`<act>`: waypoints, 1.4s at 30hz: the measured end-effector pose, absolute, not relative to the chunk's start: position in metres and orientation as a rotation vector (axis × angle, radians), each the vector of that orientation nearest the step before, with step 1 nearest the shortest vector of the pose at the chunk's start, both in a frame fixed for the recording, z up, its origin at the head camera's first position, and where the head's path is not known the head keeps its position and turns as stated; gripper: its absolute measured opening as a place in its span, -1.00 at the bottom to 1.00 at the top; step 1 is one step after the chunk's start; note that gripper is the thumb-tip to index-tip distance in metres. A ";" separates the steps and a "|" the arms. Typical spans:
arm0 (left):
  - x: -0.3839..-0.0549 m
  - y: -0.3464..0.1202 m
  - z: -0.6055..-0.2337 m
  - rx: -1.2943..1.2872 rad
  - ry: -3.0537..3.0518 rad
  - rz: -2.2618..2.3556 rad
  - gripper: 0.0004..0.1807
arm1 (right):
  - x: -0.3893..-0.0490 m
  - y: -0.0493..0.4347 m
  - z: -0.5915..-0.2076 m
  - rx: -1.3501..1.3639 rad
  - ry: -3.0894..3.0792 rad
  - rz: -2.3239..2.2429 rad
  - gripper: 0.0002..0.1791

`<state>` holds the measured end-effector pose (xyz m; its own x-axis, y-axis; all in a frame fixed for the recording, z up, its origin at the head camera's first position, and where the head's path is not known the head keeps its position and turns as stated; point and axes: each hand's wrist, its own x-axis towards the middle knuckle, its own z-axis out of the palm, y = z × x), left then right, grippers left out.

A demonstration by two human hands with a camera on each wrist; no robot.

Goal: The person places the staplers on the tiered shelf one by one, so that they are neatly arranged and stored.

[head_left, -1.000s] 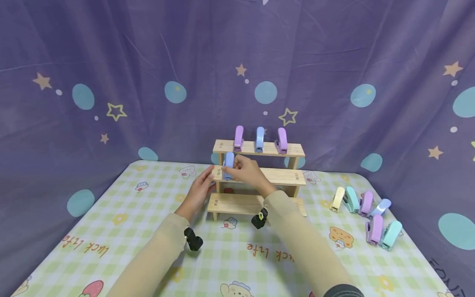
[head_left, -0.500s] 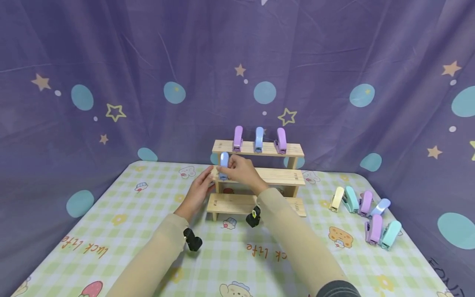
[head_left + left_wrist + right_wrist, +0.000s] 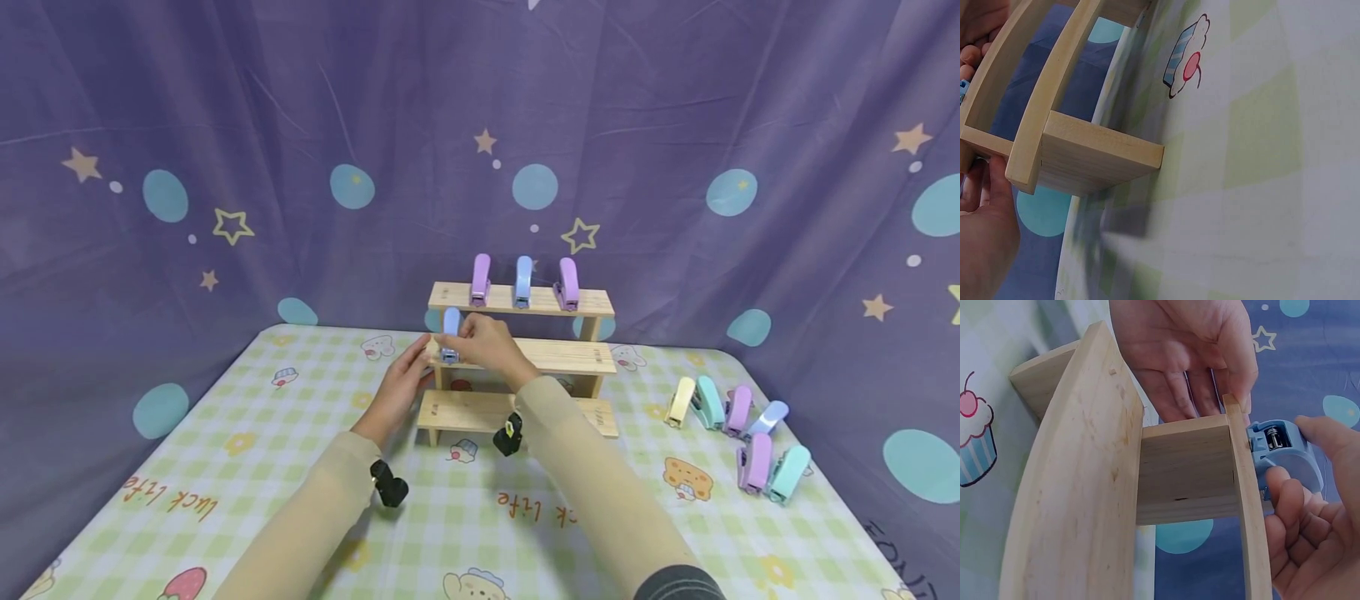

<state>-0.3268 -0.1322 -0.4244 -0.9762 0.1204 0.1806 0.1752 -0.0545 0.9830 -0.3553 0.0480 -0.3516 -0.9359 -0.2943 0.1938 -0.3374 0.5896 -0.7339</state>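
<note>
The right hand (image 3: 491, 346) pinches a blue stapler (image 3: 452, 323) between its thumb and curled fingers, at the left end of the middle shelf (image 3: 570, 357) of a wooden stand (image 3: 472, 411). The stapler stands on that shelf with its rounded end up, and the right wrist view shows its metal spring at the underside. The left hand (image 3: 396, 390) is loosely spread, its fingers nearly straight, touching the left end of the same shelf; in the left wrist view its fingertips reach in by the board's end, partly hidden. On the top shelf (image 3: 597, 302) stand three staplers in a row: a purple one (image 3: 481, 282) on the left, a second blue one (image 3: 522, 283) in the middle and another purple one (image 3: 567, 286) on the right. Six more are grouped on the checked cloth (image 3: 247, 533), well apart from the stand on its right: yellow (image 3: 680, 402), teal, purple and blue at the back, purple and teal in front. Both sleeves (image 3: 300, 533) are pale, with a small black camera (image 3: 390, 483) at each wrist. Behind hangs a purple curtain (image 3: 420, 100) printed with stars and pale blue ovals.
</note>
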 end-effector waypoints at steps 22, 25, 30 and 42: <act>-0.327 -0.132 -0.424 -0.329 -2.108 -2.273 -0.44 | -0.343 0.077 -0.344 0.638 -2.745 1.328 -0.59; -0.328 -0.132 -0.425 -0.325 -2.106 -2.264 -0.44 | -0.341 0.088 -0.344 0.641 -2.740 1.321 -0.63; -0.328 -0.130 -0.425 -0.308 -2.100 -2.249 -0.45 | -0.337 0.108 -0.343 0.640 -2.755 1.329 -0.63; -0.326 -0.129 -0.423 -0.287 -2.114 -2.238 -0.45 | -0.328 0.164 -0.346 0.567 -2.795 1.196 -0.64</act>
